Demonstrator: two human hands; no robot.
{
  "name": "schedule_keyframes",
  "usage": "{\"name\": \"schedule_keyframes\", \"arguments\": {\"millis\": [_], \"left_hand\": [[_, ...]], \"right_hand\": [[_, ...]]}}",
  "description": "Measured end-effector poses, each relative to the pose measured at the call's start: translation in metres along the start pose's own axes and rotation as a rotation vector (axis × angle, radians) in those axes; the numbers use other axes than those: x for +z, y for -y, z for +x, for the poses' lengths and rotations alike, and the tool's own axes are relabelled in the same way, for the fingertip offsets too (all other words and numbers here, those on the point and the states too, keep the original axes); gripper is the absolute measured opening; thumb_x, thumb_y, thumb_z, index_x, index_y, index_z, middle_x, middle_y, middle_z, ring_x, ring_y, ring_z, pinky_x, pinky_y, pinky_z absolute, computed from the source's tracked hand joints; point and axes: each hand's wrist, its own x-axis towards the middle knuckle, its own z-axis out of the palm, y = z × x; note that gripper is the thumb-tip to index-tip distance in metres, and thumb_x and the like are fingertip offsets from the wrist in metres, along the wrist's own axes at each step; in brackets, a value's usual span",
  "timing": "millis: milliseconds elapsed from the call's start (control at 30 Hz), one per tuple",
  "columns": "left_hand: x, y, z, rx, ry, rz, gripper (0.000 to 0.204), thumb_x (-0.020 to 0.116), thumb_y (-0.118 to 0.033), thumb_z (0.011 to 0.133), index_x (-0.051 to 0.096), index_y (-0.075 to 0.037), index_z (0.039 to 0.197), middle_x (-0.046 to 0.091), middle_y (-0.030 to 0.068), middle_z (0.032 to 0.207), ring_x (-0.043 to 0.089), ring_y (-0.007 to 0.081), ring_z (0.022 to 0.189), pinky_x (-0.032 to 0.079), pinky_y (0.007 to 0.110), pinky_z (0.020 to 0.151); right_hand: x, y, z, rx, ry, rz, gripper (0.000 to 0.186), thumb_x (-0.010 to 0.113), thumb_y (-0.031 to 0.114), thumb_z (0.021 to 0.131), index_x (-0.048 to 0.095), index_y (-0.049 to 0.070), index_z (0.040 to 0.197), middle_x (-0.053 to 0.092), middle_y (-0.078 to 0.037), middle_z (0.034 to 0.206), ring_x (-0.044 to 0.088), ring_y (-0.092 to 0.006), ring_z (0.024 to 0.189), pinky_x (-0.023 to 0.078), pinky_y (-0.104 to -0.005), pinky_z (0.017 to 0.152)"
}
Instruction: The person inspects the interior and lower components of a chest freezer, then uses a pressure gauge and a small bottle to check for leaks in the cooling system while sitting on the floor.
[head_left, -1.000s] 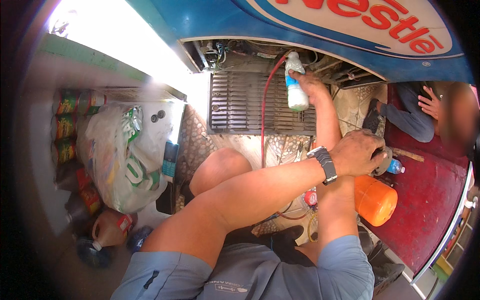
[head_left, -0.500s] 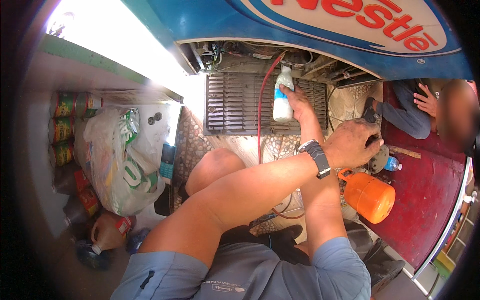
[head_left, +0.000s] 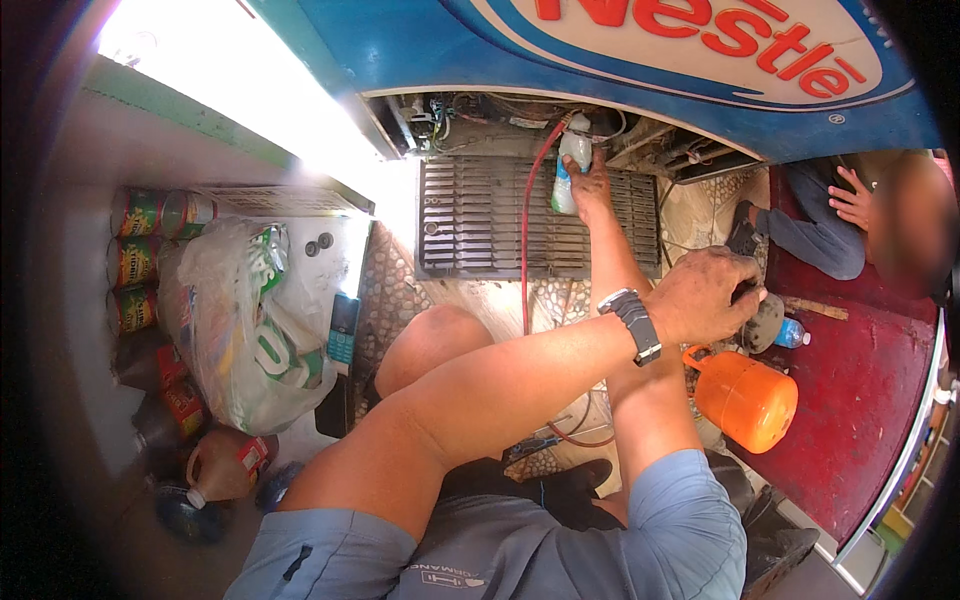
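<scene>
My right hand is wrapped round a whitish plastic bottle with a blue label. The bottle's neck points into the open lower compartment of a blue cabinet. Beside the bottle, a red hose runs out of that compartment. My left arm crosses over my right forearm, with a black watch on its wrist. My left hand is closed with curled fingers, above an orange canister; whatever it may hold is hidden.
A dark slatted grille lies on the floor below the compartment. At left, a shelf holds cans, a filled plastic bag, bottles and a phone. Another person sits at right, near a small water bottle.
My right hand has moved the bottle farther forward, its neck now at the cabinet's compartment. My left hand stays closed in nearly the same place.
</scene>
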Motion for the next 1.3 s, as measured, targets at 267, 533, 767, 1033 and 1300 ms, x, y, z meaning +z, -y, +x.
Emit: {"name": "schedule_keyframes", "arguments": {"millis": [267,533,767,1033,1300], "left_hand": [[-0.01,0.008,-0.005,-0.024,-0.029,0.037,0.029,0.062,-0.032,0.097,0.07,-0.004,0.097,0.07,0.0204,0.089,0.067,0.0412,0.092,0.053,0.051,0.084],[-0.004,0.006,0.0,-0.024,-0.001,0.027,0.028,0.063,-0.031,0.096,0.07,-0.004,0.095,0.07,0.0205,0.087,0.067,0.0406,0.09,0.053,0.05,0.082],[-0.006,0.008,0.0,-0.02,-0.004,0.027,0.028,0.063,-0.031,0.096,0.07,-0.004,0.096,0.07,0.0206,0.087,0.067,0.041,0.09,0.053,0.051,0.082],[-0.006,0.009,0.0,-0.021,-0.02,0.005,0.029,0.063,-0.031,0.097,0.071,-0.004,0.097,0.07,0.0206,0.088,0.067,0.0415,0.09,0.054,0.051,0.083],[-0.004,0.012,0.002,-0.049,0.006,0.016,0.029,0.063,-0.032,0.096,0.071,-0.004,0.098,0.071,0.0204,0.09,0.068,0.0411,0.092,0.054,0.051,0.084]], "right_hand": [[0.005,0.014,-0.012,-0.064,0.02,-0.059,0.068,0.073,0.029,0.097,0.04,0.011,0.154,0.057,-0.023,0.146,0.058,-0.0385,0.132,0.049,-0.0455,0.104],[-0.008,-0.001,-0.007,-0.03,-0.024,-0.085,0.06,0.074,0.023,0.096,0.045,0.011,0.147,0.064,-0.023,0.135,0.063,-0.0396,0.122,0.051,-0.0465,0.096],[-0.008,0.004,-0.015,-0.051,-0.064,-0.107,0.054,0.075,0.023,0.095,0.049,0.011,0.141,0.065,-0.023,0.132,0.065,-0.0393,0.118,0.051,-0.0475,0.095],[-0.017,-0.007,-0.03,-0.153,-0.007,-0.242,0.054,0.073,0.029,0.095,0.049,0.012,0.141,0.066,-0.025,0.129,0.065,-0.0444,0.117,0.051,-0.0506,0.094],[-0.019,0.019,-0.046,-0.142,0.056,-0.248,0.054,0.071,0.038,0.094,0.054,0.007,0.134,0.068,-0.025,0.124,0.068,-0.0436,0.111,0.051,-0.0491,0.094]]}}
